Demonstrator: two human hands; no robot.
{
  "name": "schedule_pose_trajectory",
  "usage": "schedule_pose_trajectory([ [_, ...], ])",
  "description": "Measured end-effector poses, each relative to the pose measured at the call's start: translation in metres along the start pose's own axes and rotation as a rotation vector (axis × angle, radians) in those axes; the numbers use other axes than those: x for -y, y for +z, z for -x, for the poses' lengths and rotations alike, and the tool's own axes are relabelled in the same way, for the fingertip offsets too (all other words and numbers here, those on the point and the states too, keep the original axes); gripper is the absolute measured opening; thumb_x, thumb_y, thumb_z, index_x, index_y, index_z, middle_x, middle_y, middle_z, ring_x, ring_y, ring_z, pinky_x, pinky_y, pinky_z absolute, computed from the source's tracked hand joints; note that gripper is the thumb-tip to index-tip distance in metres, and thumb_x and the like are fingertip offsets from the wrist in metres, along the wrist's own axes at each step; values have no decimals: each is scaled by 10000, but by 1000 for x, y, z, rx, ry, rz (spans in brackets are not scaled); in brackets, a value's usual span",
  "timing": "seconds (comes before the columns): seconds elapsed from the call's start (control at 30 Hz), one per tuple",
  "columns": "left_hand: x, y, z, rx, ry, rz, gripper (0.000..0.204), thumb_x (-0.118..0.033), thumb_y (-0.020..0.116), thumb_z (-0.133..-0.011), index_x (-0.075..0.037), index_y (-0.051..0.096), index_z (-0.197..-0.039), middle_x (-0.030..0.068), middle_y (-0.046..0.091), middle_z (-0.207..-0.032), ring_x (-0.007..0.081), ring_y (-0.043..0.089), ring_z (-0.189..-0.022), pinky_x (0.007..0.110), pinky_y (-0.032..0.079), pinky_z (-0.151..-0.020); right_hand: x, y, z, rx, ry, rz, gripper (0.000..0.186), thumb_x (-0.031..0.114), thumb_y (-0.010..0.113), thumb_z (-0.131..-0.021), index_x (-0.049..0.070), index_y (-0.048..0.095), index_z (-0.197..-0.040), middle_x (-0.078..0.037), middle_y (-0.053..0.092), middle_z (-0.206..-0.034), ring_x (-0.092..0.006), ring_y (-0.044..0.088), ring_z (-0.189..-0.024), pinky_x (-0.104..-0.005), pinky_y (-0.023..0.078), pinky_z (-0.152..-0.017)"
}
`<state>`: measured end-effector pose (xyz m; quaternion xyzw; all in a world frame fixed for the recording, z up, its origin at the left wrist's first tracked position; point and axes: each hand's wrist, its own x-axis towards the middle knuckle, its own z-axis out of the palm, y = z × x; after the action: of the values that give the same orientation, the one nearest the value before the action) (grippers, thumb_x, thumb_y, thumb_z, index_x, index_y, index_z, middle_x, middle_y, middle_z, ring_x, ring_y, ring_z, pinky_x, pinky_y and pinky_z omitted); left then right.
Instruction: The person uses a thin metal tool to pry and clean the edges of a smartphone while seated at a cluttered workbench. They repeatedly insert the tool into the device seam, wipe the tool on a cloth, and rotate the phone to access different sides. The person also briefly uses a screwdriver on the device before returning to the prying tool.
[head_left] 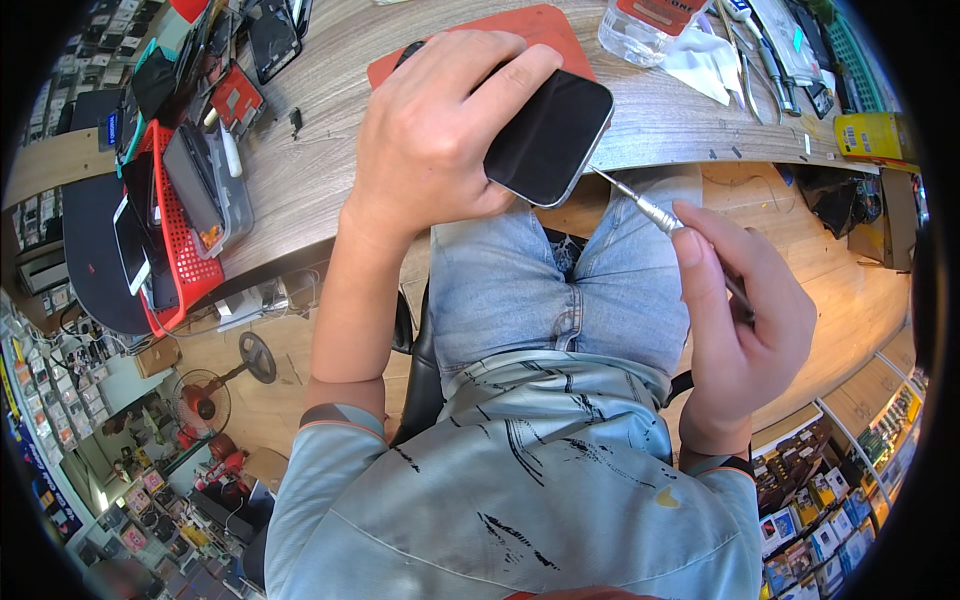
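A smartphone [552, 132] with a dark screen is gripped in my left hand [428, 130], tilted over the table's front edge. My fingers wrap over its left side and hide that part. Under the hand lies a red mat [540, 28] on the wooden table. My right hand [745, 310] pinches a slim silver precision screwdriver [652, 212] between thumb and fingers. Its thin tip points at the phone's lower right edge, very close to it; I cannot tell whether they touch.
A red plastic basket [180, 262] holding phones stands at the left table edge, beside a clear bin [236, 212]. Phone parts [272, 42] lie at the back left. A clear bottle [640, 35], white tissue [705, 68], tweezers [748, 90] and a yellow box [872, 137] are at the right.
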<state>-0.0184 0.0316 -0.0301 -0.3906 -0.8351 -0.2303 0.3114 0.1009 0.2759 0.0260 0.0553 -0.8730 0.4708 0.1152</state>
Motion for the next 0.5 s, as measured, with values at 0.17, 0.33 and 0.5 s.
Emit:
schedule_pose_trajectory([
  [0.17, 0, 0, 0, 2, -1, 0, 524, -199, 857, -690, -72, 756, -1189, 110, 740, -1076, 306, 729, -920, 376, 583, -765, -1, 2, 1, -9, -9, -10, 176, 1, 766, -941, -24, 789, -1114, -14, 653, -755, -38, 502, -619, -202, 347, -566],
  [0.33, 1, 0, 0, 2, -1, -3, 527, -204, 856, -691, -72, 755, -1192, 111, 740, -1076, 309, 731, -927, 380, 584, -772, -2, 0, -1, -3, -133, 86, 174, 9, 768, -942, -24, 790, -1112, -17, 656, -756, -40, 505, -612, -199, 352, -568],
  [0.5, 0, -1, 0, 7, -6, 0, 531, -212, 858, -693, -72, 755, -1194, 113, 738, -1077, 315, 730, -931, 382, 584, -781, -4, 1, -1, -1, 56, -93, 169, 21, 767, -949, -21, 792, -1111, -34, 706, -807, -49, 558, -621, -187, 374, -566],
])
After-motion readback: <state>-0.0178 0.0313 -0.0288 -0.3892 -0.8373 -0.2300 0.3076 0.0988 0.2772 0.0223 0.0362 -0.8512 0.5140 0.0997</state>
